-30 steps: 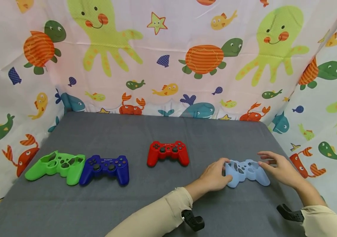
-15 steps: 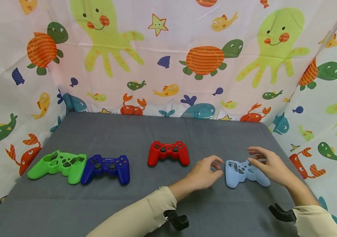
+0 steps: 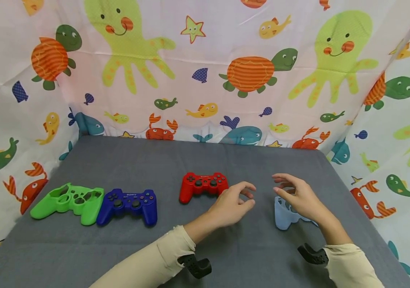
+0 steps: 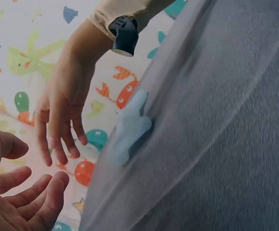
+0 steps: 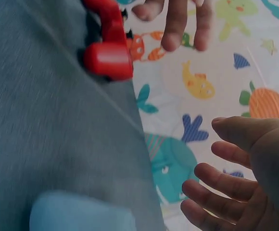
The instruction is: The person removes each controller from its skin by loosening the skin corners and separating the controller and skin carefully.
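Observation:
My left hand [image 3: 228, 205] hovers over the table beside the red game controller [image 3: 197, 185], covering its right grip in the head view. Its fingers are loosely bent around nothing. Above the light blue silicone controller cover [image 3: 284, 216] my right hand [image 3: 300, 196] hangs in the air, fingers relaxed, hiding the cover's right part. The left wrist view shows the cover [image 4: 130, 127] lying on the cloth, apart from both hands. In the right wrist view, the red controller's grip [image 5: 109, 60] shows beneath the left hand's fingertips [image 5: 172, 41].
At the left a blue controller [image 3: 127, 206] touches a green controller cover [image 3: 69, 202]. Grey cloth [image 3: 147, 256] covers the table. A curtain printed with sea animals [image 3: 176, 72] stands along the back and sides.
My left hand has let go of the light blue cover and moved left toward the red controller. My right hand has lifted off the cover and shifted left over it. The cover stays put.

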Demonstrator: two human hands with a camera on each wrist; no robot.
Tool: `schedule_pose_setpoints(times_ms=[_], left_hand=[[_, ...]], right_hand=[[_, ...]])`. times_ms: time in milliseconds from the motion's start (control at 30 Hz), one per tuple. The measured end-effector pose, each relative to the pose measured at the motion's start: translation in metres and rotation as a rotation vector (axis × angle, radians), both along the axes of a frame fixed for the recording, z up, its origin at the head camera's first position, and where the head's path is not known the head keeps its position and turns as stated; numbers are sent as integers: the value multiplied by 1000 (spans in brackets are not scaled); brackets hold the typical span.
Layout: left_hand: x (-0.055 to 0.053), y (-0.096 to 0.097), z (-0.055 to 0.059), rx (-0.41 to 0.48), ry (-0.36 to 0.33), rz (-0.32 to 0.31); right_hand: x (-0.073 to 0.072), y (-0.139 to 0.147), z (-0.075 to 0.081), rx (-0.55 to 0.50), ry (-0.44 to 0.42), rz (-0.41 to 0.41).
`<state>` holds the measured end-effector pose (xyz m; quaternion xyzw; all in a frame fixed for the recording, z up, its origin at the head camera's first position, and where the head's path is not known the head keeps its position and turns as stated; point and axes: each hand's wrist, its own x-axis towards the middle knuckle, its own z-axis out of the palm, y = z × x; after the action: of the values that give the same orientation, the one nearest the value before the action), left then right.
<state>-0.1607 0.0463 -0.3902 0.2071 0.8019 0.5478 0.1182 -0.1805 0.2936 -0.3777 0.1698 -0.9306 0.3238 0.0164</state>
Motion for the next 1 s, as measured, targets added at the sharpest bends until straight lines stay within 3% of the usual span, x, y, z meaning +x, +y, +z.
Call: schedule_pose_setpoints(times_ms=[533,1000], left_hand=[[-10,-47,2,13,48,79],[-18,-93,-3,23,98,234]], right_hand=[[-10,-52,-2,-88,-26,80],[-24,-95,-13,-195,-58,154]])
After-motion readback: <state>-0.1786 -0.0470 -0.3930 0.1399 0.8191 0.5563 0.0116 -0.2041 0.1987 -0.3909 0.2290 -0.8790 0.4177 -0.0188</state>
